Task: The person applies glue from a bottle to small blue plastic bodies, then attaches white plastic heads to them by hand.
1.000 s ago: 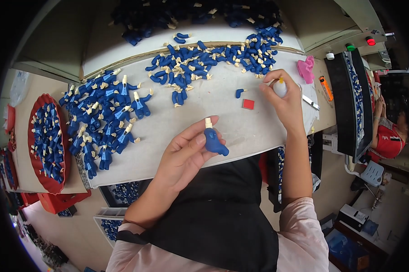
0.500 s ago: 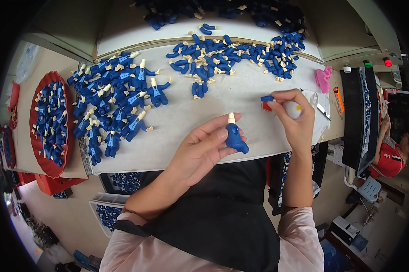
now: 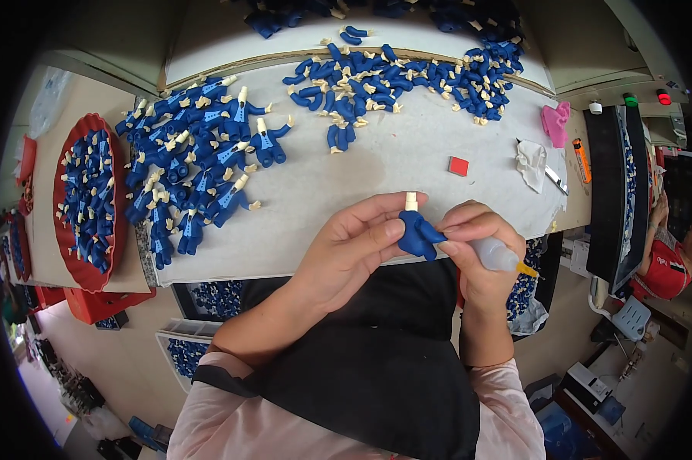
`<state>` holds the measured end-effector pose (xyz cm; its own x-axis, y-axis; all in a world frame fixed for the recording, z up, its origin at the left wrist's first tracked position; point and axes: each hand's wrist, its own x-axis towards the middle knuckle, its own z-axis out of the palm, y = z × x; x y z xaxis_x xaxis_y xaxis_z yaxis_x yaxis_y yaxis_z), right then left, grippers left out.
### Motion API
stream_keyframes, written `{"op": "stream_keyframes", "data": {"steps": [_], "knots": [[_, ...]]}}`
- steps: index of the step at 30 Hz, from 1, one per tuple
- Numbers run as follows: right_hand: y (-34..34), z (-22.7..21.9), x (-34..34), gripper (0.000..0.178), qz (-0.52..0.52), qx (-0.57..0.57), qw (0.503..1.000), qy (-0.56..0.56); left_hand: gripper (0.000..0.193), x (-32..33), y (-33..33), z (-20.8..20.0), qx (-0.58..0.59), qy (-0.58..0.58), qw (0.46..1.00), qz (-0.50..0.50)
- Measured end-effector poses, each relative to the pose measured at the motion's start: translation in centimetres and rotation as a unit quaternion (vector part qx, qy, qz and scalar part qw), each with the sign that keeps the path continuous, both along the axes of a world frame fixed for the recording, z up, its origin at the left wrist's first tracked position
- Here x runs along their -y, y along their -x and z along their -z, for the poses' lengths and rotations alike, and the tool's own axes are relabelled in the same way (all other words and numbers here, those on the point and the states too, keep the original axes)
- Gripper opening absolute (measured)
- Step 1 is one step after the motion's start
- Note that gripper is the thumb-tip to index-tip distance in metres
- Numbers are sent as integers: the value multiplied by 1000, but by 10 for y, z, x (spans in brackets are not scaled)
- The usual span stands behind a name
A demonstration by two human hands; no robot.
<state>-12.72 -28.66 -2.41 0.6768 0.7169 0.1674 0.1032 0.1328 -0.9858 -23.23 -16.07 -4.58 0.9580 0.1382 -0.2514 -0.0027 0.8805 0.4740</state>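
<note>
My left hand (image 3: 354, 244) is closed on a small blue figure body (image 3: 410, 239) with a cream neck peg pointing away from me. Between the fingertips of my right hand (image 3: 476, 268) is a blue figure arm (image 3: 429, 229), pressed against the body's right side. Tucked in that same hand is a whitish squeeze bottle (image 3: 495, 254), its yellow nozzle pointing right. Beyond my hands a small red block (image 3: 459, 165) lies on the white work surface (image 3: 407, 146). Loose blue arms with cream hands (image 3: 354, 96) are heaped farther back.
Blue figures with arms (image 3: 200, 153) pile up at the left, beside a red scalloped tray (image 3: 120, 230) full of more parts. To the right lie crumpled paper (image 3: 530, 163), a knife (image 3: 556, 180), an orange tool (image 3: 582, 159) and a pink piece (image 3: 555, 123). Another person (image 3: 657, 257) sits far right.
My right hand has come from the red block toward me and left, bringing the blue arm against the body. The left hand has shifted slightly right with the body.
</note>
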Motion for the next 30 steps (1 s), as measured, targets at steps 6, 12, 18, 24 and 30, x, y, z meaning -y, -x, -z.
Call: {"op": "stream_keyframes", "data": {"steps": [6, 12, 18, 24, 30], "knots": [[4, 3, -1, 15, 27, -15, 999, -17, 32, 2, 0, 0, -7, 2, 1000, -2], [7, 4, -3, 15, 48, 30, 998, -22, 33, 1, 0, 2, -5, 11, 1000, 11], [6, -1, -4, 21, 50, 232, 970, 45, 32, 0, -1, 0, -9, -27, 1000, -3], [1, 2, -6, 27, 42, 315, 948, 27, 29, -2, -1, -2, -25, -45, 999, -6], [-2, 0, -7, 26, 20, 398, 917, 1, 27, -3, 0, -2, -8, -154, 988, -27]]}}
